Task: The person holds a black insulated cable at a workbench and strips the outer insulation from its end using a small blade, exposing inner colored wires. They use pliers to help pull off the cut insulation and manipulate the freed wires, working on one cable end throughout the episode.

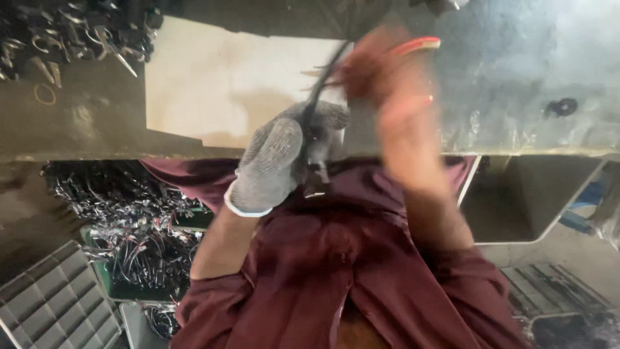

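Gloved left hand (274,161) clenched, right hand (394,97) blurred

hands: 2, one gloved (274,161), one bare (394,97) | black cable (323,84): 1 | grey trays (55,304): 1 | wire heaps (129,220): loads, can't count

Flat board (213,77) lay on surface (77,123), heap of metal parts (71,32) to its left. Both hands over board's right edge: left hand (274,161) just beside right hand (394,110). Crates of wire pieces (129,239) sat below surface edge, gridded tray (51,304) beside them

Grey knit glove (271,161), maroon shirt (349,258), rolled sleeves
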Available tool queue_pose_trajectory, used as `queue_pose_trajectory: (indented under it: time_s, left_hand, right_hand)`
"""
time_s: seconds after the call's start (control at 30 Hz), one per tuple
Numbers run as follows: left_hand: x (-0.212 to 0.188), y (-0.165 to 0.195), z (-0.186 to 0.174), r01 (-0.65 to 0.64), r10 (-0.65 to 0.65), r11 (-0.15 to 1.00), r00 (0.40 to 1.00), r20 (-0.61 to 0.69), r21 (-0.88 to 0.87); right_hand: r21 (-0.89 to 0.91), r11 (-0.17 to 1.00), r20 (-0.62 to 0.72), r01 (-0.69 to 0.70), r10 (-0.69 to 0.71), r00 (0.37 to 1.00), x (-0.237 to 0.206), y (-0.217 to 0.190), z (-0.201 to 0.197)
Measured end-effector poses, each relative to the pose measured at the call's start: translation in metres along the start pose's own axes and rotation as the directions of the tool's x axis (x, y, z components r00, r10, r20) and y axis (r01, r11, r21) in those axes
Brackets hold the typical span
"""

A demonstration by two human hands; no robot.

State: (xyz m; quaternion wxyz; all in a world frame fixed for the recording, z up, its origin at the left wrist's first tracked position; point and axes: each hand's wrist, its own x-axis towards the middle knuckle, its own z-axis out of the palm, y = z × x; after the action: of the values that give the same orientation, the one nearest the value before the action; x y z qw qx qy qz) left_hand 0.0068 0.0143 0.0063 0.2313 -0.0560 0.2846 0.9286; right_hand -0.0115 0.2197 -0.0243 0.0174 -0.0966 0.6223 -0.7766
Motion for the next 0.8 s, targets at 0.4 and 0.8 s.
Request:
queue_pose_trajectory:
  time_s: [0.4,0.8]
  left_hand:
    - [-0.02,-0.014,-0.007,-0.386,0.382,0.487,0.901,0.207,0.784]
    - [-0.02,-0.024,-0.018,-0.317,0.483,-0.246,0.779,0.399,0.916]
  right_hand:
    - [-0.396,0.899,0.327,0.187,-0.052,0.944,-0.031,0.028,-0.016]
    - [-0.494,0.766,0.384,0.411,-0.232,0.894,-0.011,0.009,-0.005]
